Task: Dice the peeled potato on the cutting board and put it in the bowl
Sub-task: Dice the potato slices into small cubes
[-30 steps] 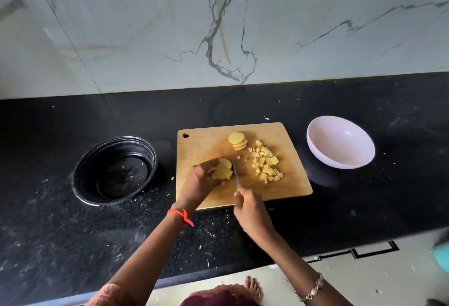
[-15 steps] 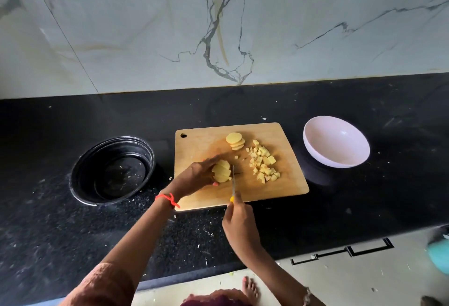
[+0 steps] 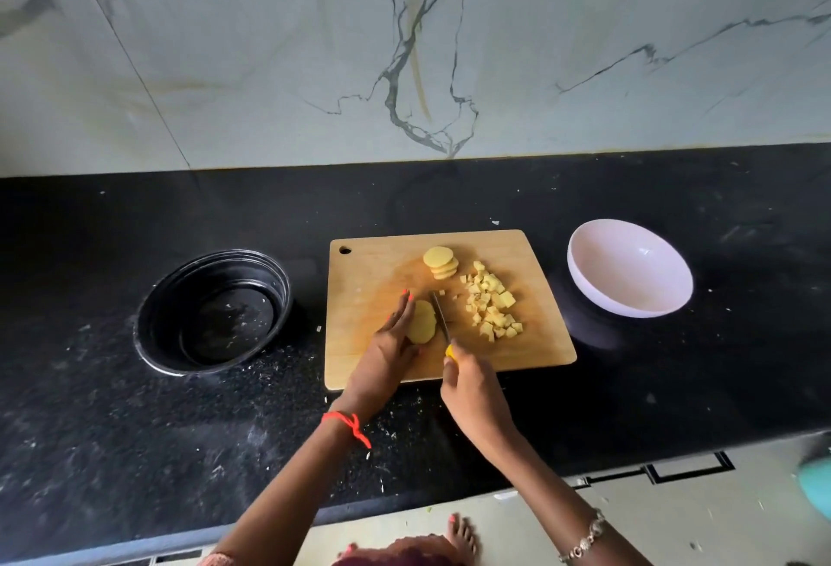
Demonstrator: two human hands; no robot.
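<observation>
Potato stack point(image 3: 421, 322) on board point(image 3: 373, 277), mid-dicing: left hand point(image 3: 391, 340), flat and unclenched, steadies it, right hand point(image 3: 472, 394) grips knife point(image 3: 440, 316) at its right edge; best cut even strips, steadying hand kept off the knife; dice point(image 3: 492, 304) beside, bowl point(image 3: 629, 268) right.

I read the wooden cutting board point(image 3: 373, 277) lying flat on the black desk, hanging hole at its far-left corner. Potato sits on it in three lots. A fanned stack of round slices point(image 3: 440, 260) lies near the far edge. A loose heap of small pale-yellow cubes point(image 3: 492, 307) lies right of centre. A second flat stack point(image 3: 422, 322) is at centre, with the knife point(image 3: 440, 318) blade just beside its right side. The pale pink bowl point(image 3: 629, 277) stands upright on the desk, right of the board and apart from it.
</observation>
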